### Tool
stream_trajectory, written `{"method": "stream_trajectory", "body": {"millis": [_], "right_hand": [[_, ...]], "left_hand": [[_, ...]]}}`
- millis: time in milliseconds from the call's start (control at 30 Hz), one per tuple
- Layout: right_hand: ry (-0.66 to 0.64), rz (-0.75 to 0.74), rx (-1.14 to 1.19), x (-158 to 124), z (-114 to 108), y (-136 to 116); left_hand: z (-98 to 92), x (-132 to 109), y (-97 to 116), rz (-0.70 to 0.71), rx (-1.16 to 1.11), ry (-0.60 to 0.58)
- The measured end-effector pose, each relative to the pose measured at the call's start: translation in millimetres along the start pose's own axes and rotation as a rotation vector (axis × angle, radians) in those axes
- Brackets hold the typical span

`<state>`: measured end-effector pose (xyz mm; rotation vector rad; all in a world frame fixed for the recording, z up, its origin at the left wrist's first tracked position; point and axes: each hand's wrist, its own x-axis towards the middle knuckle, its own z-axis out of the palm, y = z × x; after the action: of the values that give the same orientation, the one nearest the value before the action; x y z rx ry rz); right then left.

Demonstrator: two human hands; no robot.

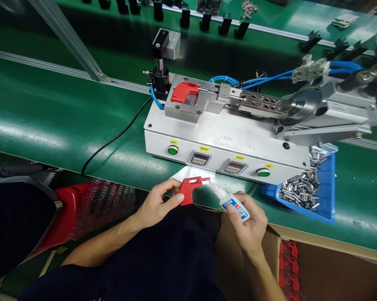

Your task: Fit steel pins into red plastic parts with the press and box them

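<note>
My left hand is closed on a red gun-shaped plastic part, its thin barrel pointing right. In my right hand is a white glue bottle with a blue Loctite label, tilted so its nozzle meets or nearly meets the barrel tip. Whether they touch I cannot tell. Behind them stands a white bench machine with green buttons and two small displays. A second red plastic part lies in its metal fixture, with a metal rod against its right end.
A blue bin of small metal tubes stands right of the machine. Below it, a cardboard box holds several red parts. Clear plastic trays lie at lower left. A black cable crosses the green bench. White paper lies beneath the machine's front.
</note>
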<state>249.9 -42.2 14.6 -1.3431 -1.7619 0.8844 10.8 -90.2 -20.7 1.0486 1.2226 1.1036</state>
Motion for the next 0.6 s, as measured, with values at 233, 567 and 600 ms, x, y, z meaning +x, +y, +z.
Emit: {"method": "stream_trajectory", "body": {"millis": [233,567,600], "right_hand": [[0.015,-0.037,0.014,0.1,-0.1,1.1],[0.009,-0.012,-0.015,1.0,1.4,-1.0],[0.010,-0.015,-0.011,1.0,1.7,-1.0]], "left_hand": [[-1.1,1.1,0.1,-0.012,0.011,0.004],[-2.6,-0.3,-3.4,0.003,0.002,-0.004],[-2.6,-0.3,-3.5,0.003,0.002,-0.003]]}}
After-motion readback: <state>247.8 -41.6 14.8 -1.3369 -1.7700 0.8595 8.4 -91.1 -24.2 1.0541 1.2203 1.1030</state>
